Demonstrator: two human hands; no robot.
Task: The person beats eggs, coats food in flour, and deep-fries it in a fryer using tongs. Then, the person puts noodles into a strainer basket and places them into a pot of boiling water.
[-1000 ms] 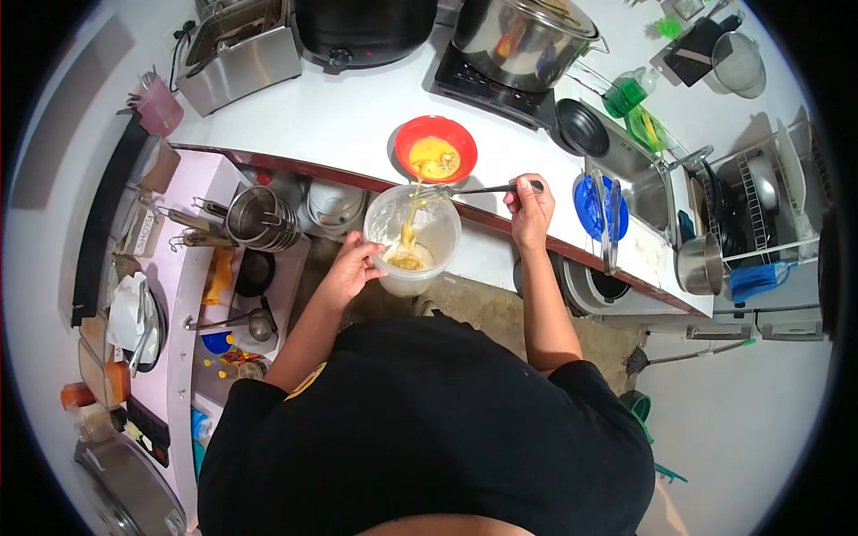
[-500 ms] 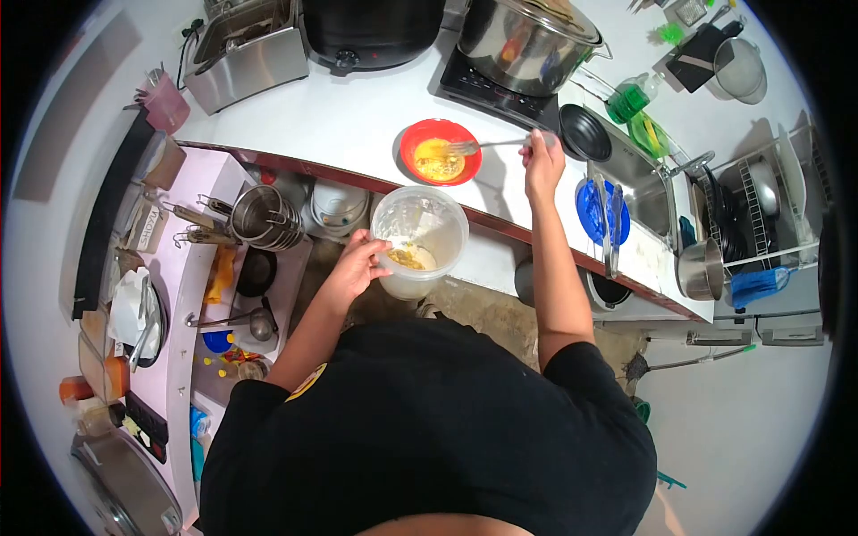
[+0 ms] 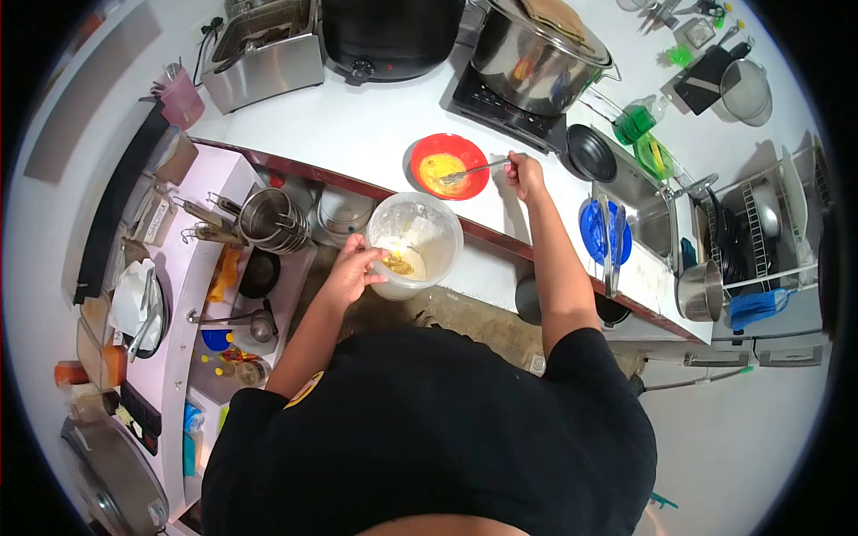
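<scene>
My left hand (image 3: 351, 271) grips the rim of a clear plastic tub (image 3: 440, 234), tilted so that I see into it. White powder and a yellowish clump (image 3: 399, 263) lie at its bottom. The tub is held in front of the counter's edge. In my right hand (image 3: 525, 176) is the handle of a metal fork (image 3: 478, 168). The fork's tines dip into yellow beaten egg (image 3: 440, 167) inside a red bowl (image 3: 479, 185), which stands on the white counter just beyond the tub.
Behind the bowl, a large steel pot (image 3: 509, 67) sits on an induction cooker (image 3: 490, 114). Right of it are a black pan (image 3: 591, 152), the sink (image 3: 651, 223) and a blue plate (image 3: 591, 234) with tongs (image 3: 611, 237). Strainer baskets (image 3: 266, 217) stand on the left shelf.
The fork has gone down into the egg, its tines turned toward the bowl's near side. My right hand has moved slightly left and lower. The tub's contents have shifted a little.
</scene>
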